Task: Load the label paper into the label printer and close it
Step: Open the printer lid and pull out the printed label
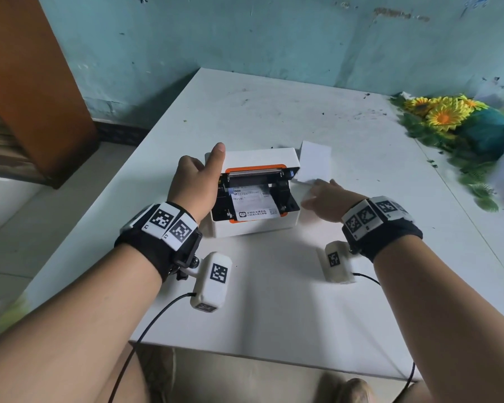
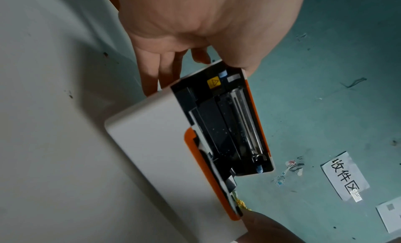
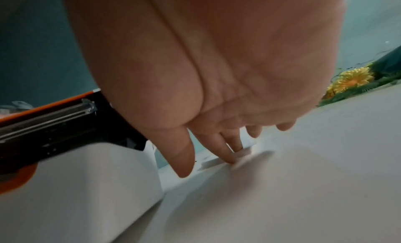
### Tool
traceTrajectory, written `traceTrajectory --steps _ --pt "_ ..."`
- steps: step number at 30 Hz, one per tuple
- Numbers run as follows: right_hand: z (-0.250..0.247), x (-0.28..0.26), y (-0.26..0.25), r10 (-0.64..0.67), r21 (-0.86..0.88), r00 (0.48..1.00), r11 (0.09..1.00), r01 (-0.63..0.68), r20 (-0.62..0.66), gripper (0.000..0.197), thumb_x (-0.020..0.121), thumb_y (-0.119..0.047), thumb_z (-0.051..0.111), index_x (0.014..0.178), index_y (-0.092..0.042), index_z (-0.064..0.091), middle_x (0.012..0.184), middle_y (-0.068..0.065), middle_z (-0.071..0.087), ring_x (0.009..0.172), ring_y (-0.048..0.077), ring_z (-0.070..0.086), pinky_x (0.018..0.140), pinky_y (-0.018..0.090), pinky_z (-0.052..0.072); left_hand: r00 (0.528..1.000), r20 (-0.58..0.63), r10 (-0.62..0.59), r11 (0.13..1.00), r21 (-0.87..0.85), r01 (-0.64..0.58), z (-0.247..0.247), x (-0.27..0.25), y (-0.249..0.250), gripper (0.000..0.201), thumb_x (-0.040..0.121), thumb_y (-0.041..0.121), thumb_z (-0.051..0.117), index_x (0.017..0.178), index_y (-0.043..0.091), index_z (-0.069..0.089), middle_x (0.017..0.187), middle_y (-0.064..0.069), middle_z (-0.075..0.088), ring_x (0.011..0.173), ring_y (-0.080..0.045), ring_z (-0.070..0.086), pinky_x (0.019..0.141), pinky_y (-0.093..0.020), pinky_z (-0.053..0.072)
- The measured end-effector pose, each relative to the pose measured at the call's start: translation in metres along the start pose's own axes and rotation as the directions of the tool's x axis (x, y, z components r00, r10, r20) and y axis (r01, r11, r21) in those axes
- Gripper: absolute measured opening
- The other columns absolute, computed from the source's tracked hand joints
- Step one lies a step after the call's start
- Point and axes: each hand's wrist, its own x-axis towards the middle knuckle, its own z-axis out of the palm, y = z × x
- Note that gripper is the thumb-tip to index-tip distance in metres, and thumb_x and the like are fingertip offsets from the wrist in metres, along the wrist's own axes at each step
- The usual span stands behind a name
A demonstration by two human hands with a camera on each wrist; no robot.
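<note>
Left hand is gripping the label printer lid at frame centre, while the right hand, fingers extended, is touching label paper; sheets may slide off askew.

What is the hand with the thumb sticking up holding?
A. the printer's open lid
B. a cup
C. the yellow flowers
A. The left hand holds the raised lid of the label printer, thumb up behind it.
</note>
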Motion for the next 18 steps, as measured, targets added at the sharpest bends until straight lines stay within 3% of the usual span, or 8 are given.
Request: traceTrajectory --steps 2,4,5,7,10,13,16,18 --pt "-0.006 -0.004 -0.002 -0.005 0.098 1.000 0.995 0.006 -0.014 0.039 0.106 -0.034 0.054 0.125 -0.002 0.064 0.125 0.015 0.054 0.137 0.040 0.052 0.118 0.053 0.043 1.000 0.003 0.009 1.000 -0.001 -0.009 0.000 0.000 -0.001 0.061 0.093 0.080 0.053 0.090 0.020 0.044 0.088 0.002 0.054 0.082 -0.024 0.055 0.078 -0.041 0.045" --pt "-0.009 -0.003 -0.003 0.053 0.185 0.998 0.981 -0.058 0.036 0.056 0.100 -0.055 0.055 0.121 -0.004 0.062 0.112 0.008 0.060 0.105 0.033 0.064 0.100 0.049 0.051 1.000 -0.001 0.013 1.000 -0.001 -0.013 0.000 0.000 -0.001 0.060 0.096 0.078 0.054 0.088 0.020 0.043 0.087 0.003 0.051 0.081 -0.022 0.052 0.078 -0.039 0.043" --pt "-0.011 -0.005 -0.003 0.056 0.191 0.998 0.980 -0.062 0.036 0.058 0.099 -0.058 0.054 0.117 -0.003 0.062 0.105 0.007 0.064 0.091 0.027 0.064 0.090 0.045 0.052 1.000 -0.003 0.012 1.000 -0.001 -0.012 0.001 0.000 -0.001 0.059 0.096 0.078 0.054 0.088 0.020 0.043 0.087 0.003 0.051 0.080 -0.022 0.052 0.078 -0.039 0.042" --pt "-0.012 -0.009 -0.004 0.058 0.159 0.998 0.985 -0.062 0.026 0.053 0.101 -0.056 0.053 0.110 -0.004 0.064 0.095 0.008 0.066 0.078 0.021 0.061 0.078 0.037 0.047 1.000 -0.010 0.010 1.000 0.004 -0.010 0.001 -0.002 0.000 0.059 0.098 0.076 0.054 0.092 0.018 0.045 0.088 0.003 0.051 0.079 -0.019 0.052 0.079 -0.039 0.041" --pt "-0.011 -0.012 -0.003 0.061 0.135 0.998 0.989 -0.058 -0.023 0.052 0.101 -0.055 0.054 0.116 -0.006 0.062 0.108 0.011 0.069 0.092 0.025 0.066 0.085 0.039 0.053 1.000 -0.017 0.018 0.999 0.033 -0.018 0.000 -0.005 0.001 0.061 0.100 0.075 0.052 0.100 0.014 0.049 0.089 0.004 0.052 0.078 -0.015 0.052 0.080 -0.038 0.040" --pt "-0.016 -0.014 -0.002 0.089 0.166 0.991 0.983 -0.073 -0.096 0.051 0.096 -0.057 0.053 0.116 -0.011 0.058 0.124 0.013 0.064 0.110 0.029 0.060 0.095 0.044 0.053 1.000 -0.008 0.003 1.000 0.026 -0.003 -0.002 -0.006 0.001 0.064 0.097 0.079 0.053 0.102 0.015 0.050 0.091 0.004 0.055 0.082 -0.018 0.056 0.082 -0.040 0.044" --pt "-0.026 -0.018 -0.001 0.096 0.253 0.983 0.966 -0.054 -0.158 0.058 0.094 -0.057 0.053 0.127 -0.010 0.060 0.122 0.009 0.065 0.107 0.030 0.060 0.091 0.041 0.049 1.000 -0.001 -0.023 1.000 0.010 0.023 -0.003 -0.009 0.001 0.068 0.094 0.084 0.052 0.103 0.017 0.053 0.094 0.005 0.058 0.085 -0.014 0.059 0.085 -0.039 0.045" --pt "-0.030 -0.021 -0.002 0.081 0.319 0.980 0.948 -0.019 -0.182 0.033 0.103 -0.040 0.054 0.113 -0.011 0.064 0.112 0.008 0.066 0.103 0.031 0.062 0.088 0.039 0.049 1.000 0.013 -0.008 1.000 0.027 0.007 -0.004 -0.010 0.001 0.066 0.097 0.083 0.048 0.093 0.018 0.055 0.090 0.003 0.062 0.085 -0.020 0.061 0.084 -0.039 0.046"
